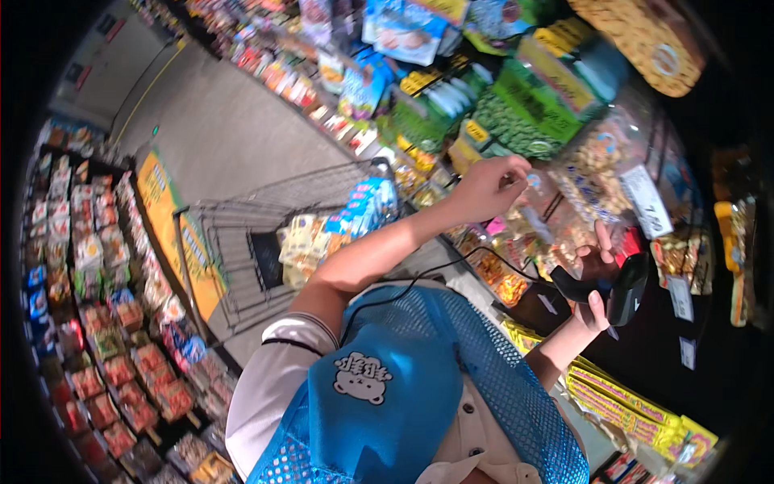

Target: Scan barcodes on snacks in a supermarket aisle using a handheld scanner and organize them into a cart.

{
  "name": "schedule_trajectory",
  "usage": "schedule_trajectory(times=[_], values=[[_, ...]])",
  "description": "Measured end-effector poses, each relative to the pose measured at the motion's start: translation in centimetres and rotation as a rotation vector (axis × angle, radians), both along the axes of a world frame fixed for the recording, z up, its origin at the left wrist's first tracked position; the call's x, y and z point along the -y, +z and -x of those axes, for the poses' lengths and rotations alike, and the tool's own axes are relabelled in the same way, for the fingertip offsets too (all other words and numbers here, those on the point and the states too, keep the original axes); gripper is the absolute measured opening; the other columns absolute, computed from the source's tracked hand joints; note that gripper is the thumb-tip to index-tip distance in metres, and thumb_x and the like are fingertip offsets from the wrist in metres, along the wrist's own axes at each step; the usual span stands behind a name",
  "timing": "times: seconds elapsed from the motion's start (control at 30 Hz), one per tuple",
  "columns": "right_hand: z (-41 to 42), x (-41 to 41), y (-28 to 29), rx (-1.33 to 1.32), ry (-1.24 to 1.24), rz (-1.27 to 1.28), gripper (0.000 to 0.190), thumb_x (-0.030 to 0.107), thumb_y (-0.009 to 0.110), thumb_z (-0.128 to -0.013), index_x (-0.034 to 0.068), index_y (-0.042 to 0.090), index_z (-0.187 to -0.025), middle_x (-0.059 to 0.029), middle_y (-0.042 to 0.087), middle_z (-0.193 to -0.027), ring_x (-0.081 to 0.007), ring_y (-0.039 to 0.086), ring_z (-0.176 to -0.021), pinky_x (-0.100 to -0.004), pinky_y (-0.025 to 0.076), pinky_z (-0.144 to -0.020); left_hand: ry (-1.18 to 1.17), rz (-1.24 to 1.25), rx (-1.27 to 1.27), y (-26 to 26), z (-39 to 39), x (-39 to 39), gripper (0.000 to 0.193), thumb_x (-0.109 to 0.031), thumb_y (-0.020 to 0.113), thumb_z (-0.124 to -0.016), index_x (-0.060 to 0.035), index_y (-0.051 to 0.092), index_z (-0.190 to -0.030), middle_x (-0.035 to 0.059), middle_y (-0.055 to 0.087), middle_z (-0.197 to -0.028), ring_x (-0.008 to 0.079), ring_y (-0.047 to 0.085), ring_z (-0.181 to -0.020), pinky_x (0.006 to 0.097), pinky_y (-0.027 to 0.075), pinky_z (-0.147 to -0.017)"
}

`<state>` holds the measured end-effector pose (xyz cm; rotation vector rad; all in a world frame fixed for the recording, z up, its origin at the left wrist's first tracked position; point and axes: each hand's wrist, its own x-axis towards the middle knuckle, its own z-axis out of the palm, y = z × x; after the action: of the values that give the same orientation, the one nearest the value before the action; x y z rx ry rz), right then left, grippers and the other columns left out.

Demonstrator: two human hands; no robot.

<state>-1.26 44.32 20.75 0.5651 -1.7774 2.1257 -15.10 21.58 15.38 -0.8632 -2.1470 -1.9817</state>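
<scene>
My left hand (496,187) is raised in front of hanging snack bags, its fingers curled and nothing visible in it. Just behind it hangs a green bag of peas or similar snacks (523,115). Farther right, my right hand (589,308) holds a black handheld device (629,290), with its thumb against the near side and its fingers beyond. A thin black cable (417,275) runs from near the device to my blue mesh vest (508,357). Clear bags of pale snacks (595,163) hang past the right hand, beside a white price tag (646,201).
A wire shopping cart (242,230) stands at my left, holding blue packages (363,206) and cream-coloured packs (302,242). Shelves of packaged food (121,363) line the far left. Yellow packages (635,405) lie low at right. The grey aisle floor (230,115) shows beyond the cart.
</scene>
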Motion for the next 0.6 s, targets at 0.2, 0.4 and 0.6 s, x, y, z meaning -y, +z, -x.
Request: schedule_trajectory(times=[0.2,0.4,0.6], values=[[-0.4,3.1,-4.4,0.209,0.074,-0.038,0.054,0.025,0.072,-0.071,-0.002,0.058,-0.115,-0.0237,0.055,-0.117,-0.0330,0.054,-0.104,-0.0445,0.040,-0.090,0.222,0.072,0.345,-11.0,-4.4,13.3,0.013,-0.005,0.058,-0.090,0.0035,0.064,-0.097,0.0066,0.068,-0.082,0.0117,0.065,-0.077,0.0268,0.051,-0.066],[0.5,8.6,-6.7,0.462,0.256,-0.128,0.053,0.024,0.070,-0.072,-0.004,0.059,-0.116,-0.0207,0.059,-0.114,-0.0280,0.057,-0.101,-0.0401,0.041,-0.092,0.680,0.509,0.660,-24.7,-11.6,26.7,0.016,-0.007,0.060,-0.083,0.0011,0.068,-0.094,0.0102,0.069,-0.078,0.0163,0.067,-0.073,0.0299,0.051,-0.064],[1.8,14.6,-6.5,0.606,0.426,-0.290,0.042,0.008,0.069,-0.069,-0.005,0.061,-0.109,-0.0152,0.065,-0.106,-0.0221,0.062,-0.094,-0.0349,0.049,-0.085,0.476,0.747,0.990,-32.8,-17.8,31.8,0.026,-0.023,0.065,-0.079,-0.0016,0.070,-0.092,0.0154,0.070,-0.082,0.0246,0.069,-0.076,0.0364,0.054,-0.072]])
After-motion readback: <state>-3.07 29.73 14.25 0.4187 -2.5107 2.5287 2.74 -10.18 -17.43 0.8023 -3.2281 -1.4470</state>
